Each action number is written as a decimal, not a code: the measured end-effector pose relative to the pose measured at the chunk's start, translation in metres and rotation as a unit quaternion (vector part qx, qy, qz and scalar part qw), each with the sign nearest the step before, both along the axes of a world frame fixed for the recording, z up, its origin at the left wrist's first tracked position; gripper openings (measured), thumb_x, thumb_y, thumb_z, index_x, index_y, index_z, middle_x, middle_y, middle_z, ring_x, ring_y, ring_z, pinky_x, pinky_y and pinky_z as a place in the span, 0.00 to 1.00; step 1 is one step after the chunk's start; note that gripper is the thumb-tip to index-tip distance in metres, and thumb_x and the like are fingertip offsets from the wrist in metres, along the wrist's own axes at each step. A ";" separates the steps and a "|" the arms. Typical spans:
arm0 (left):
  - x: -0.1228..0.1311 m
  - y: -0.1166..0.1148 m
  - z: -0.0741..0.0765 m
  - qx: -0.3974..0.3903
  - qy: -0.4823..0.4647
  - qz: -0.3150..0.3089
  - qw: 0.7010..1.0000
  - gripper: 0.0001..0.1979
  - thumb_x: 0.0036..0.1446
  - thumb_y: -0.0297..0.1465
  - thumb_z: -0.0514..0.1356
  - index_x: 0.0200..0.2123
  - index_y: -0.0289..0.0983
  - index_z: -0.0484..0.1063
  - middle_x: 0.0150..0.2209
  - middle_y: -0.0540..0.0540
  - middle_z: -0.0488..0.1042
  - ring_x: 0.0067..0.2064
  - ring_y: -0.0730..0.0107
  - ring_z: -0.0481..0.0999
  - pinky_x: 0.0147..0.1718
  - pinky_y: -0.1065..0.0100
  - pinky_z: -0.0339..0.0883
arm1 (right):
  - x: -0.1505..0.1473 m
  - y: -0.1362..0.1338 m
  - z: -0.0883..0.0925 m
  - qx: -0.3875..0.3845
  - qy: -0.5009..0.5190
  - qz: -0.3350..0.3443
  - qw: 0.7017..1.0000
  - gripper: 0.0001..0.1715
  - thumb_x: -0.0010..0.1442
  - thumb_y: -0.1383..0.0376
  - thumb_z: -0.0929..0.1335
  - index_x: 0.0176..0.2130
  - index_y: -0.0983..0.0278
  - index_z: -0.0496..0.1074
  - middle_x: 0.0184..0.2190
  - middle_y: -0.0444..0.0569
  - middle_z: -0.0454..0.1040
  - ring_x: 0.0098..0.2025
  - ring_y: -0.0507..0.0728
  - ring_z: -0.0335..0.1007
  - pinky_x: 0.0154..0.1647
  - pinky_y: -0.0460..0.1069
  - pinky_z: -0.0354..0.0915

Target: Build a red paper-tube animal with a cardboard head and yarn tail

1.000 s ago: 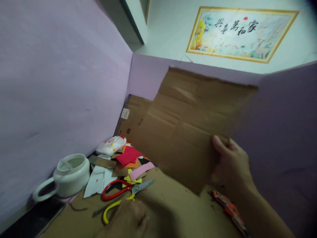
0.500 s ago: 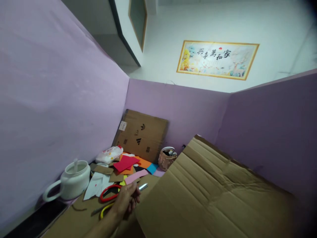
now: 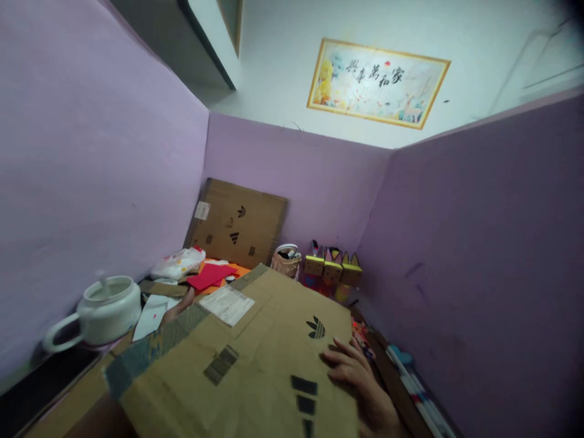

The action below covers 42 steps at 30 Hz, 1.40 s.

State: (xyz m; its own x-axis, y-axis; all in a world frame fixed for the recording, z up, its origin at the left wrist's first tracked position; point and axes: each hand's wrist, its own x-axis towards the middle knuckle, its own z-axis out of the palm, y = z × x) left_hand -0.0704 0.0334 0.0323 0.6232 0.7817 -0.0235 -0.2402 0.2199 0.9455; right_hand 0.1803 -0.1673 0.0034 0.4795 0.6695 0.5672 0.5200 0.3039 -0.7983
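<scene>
A brown cardboard sheet [image 3: 269, 359] with a white label, printed logos and worn tape along its left edge fills the lower middle. My right hand [image 3: 358, 377] grips its right edge, fingers lying on the printed face and the thumb out of sight. Part of my left hand [image 3: 180, 306] shows past the sheet's upper left edge, beside white paper scraps [image 3: 152, 313]. The sheet hides the rest of that hand, so its grip cannot be made out. Red paper [image 3: 212, 275] and orange pieces lie just beyond the sheet.
At left stands a white handled pot [image 3: 109, 310], with a plastic packet [image 3: 177, 263] behind it. A printed cardboard piece [image 3: 239, 222] leans on the back purple wall. A woven basket [image 3: 286, 261] and small yellow-trimmed crafts [image 3: 333, 267] stand to its right.
The cardboard sheet has turned from its plain creased side to its printed side and moved left. My left hand and the scissors beside it are now largely hidden; my right hand has appeared.
</scene>
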 end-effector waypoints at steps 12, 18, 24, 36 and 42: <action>0.011 -0.008 -0.014 -0.100 0.026 -0.070 0.992 0.36 0.38 0.25 0.67 0.54 0.33 0.61 0.38 0.39 0.78 0.39 0.53 0.77 0.35 0.61 0.72 | -0.008 0.002 -0.024 -0.012 0.285 -0.073 0.956 0.31 0.52 0.54 0.66 0.54 0.56 0.58 0.57 0.51 0.63 0.57 0.62 0.59 0.54 0.57 0.59; 0.010 -0.003 -0.020 -0.093 0.045 -0.032 0.994 0.36 0.34 0.23 0.68 0.51 0.31 0.63 0.39 0.39 0.77 0.38 0.53 0.78 0.31 0.64 0.73 | -0.018 0.000 -0.012 -0.067 0.467 0.100 0.876 0.23 0.50 0.51 0.67 0.42 0.61 0.71 0.41 0.51 0.76 0.47 0.64 0.70 0.45 0.57 0.66; 0.011 -0.007 -0.016 -0.097 0.042 -0.004 0.994 0.33 0.36 0.22 0.66 0.50 0.32 0.64 0.37 0.40 0.78 0.36 0.54 0.78 0.30 0.66 0.73 | -0.027 -0.004 -0.014 -0.139 0.433 0.185 0.871 0.31 0.38 0.66 0.75 0.44 0.64 0.68 0.39 0.53 0.77 0.39 0.63 0.74 0.40 0.55 0.68; 0.008 -0.017 -0.014 -0.082 0.104 -0.058 0.989 0.36 0.30 0.26 0.71 0.48 0.33 0.66 0.36 0.41 0.78 0.34 0.57 0.78 0.31 0.66 0.73 | -0.029 -0.002 -0.010 -0.092 0.408 0.162 0.894 0.35 0.37 0.66 0.76 0.46 0.62 0.67 0.40 0.51 0.77 0.40 0.63 0.74 0.41 0.55 0.68; -0.007 -0.001 0.000 -0.089 -0.075 0.064 0.991 0.18 0.42 0.35 0.63 0.38 0.33 0.71 0.33 0.38 0.77 0.34 0.56 0.77 0.30 0.63 0.74 | -0.014 0.005 0.031 -0.033 0.340 0.124 0.932 0.24 0.41 0.64 0.74 0.41 0.62 0.71 0.38 0.51 0.78 0.39 0.61 0.74 0.39 0.53 0.68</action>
State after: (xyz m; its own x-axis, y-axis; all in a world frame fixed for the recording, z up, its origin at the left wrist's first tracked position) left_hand -0.0771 0.0325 0.0324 0.5255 0.8467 -0.0835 -0.4113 0.3387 0.8463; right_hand 0.1661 -0.1626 0.0345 0.5394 0.8299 0.1427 -0.1915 0.2859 -0.9389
